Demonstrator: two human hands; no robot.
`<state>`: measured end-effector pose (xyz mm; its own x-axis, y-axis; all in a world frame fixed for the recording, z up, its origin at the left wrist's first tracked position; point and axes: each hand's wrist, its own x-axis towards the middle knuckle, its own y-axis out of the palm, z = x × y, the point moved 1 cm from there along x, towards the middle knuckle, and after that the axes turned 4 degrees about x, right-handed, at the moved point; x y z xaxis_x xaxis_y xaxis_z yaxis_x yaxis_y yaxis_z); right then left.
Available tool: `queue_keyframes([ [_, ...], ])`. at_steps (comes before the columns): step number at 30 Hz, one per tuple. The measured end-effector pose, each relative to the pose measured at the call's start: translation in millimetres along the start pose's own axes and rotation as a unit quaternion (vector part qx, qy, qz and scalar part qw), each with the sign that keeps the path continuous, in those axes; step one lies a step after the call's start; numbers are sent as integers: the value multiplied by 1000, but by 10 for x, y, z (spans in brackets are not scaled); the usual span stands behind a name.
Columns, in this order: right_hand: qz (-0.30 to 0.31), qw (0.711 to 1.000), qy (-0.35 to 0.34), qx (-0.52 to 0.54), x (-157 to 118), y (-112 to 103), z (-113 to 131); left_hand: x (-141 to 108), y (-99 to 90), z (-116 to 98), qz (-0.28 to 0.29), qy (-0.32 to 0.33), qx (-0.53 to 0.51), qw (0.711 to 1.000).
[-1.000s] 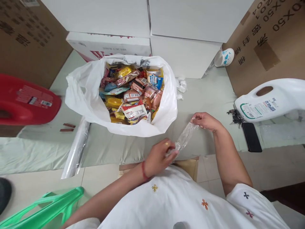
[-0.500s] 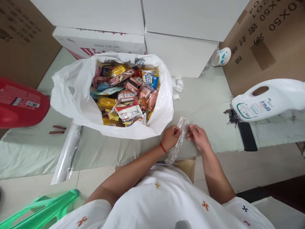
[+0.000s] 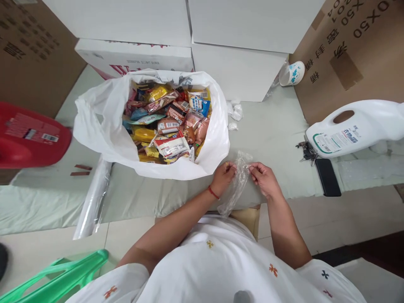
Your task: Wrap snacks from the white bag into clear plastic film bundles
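Note:
A crumpled strip of clear plastic [image 3: 238,185] hangs between my hands over the table's front edge. My left hand [image 3: 224,177] pinches its left side near the top. On the other side, my right hand [image 3: 262,179] has thumb and fingertips pinched on the plastic's right edge. Just beyond my left hand stands a white plastic bag [image 3: 211,162], wide open and filled with small wrapped snacks [image 3: 170,126]. Two small white crumpled pieces [image 3: 236,111] lie right of the bag.
White boxes [image 3: 236,71] line the back. A red container [image 3: 31,136] and a clear plastic roll [image 3: 93,202] are at left. At right are a white jug [image 3: 353,130], keys [image 3: 306,151], a black phone [image 3: 328,177] and a paper cup [image 3: 292,73]. A green stool [image 3: 63,277] stands lower left.
My right hand has moved in to the plastic and now pinches its edge. The plastic is spread wider at the top between both hands. The view has shifted slightly.

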<state>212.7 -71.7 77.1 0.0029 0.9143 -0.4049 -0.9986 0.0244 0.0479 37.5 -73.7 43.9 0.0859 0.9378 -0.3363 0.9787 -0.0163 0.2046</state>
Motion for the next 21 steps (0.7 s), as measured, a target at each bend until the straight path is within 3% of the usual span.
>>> queue_keyframes([
  [3, -42, 999, -9, 24, 6, -247, -1, -76, -104, -92, 7, -26, -44, 999],
  [5, -67, 997, -20, 45, -17, -302, -5, -137, -123, -153, 9, -45, -75, 996],
  [8, -78, 993, -21, 81, -110, -149, -42, -208, -67, -210, 7, -66, -119, 991],
  [12, -106, 993, -9, 43, -221, 100, -136, -197, -29, -263, 0, -74, -136, 988],
  [15, -159, 987, -20, 29, -212, 53, -147, -129, -121, -302, 4, -101, -102, 990],
  [18, -155, 987, -38, 4, -175, -44, -80, -111, -214, -320, -9, -134, -81, 988],
  [21, -170, 983, -63, -14, -191, -20, -2, -212, -188, -288, -14, -190, -57, 980],
])
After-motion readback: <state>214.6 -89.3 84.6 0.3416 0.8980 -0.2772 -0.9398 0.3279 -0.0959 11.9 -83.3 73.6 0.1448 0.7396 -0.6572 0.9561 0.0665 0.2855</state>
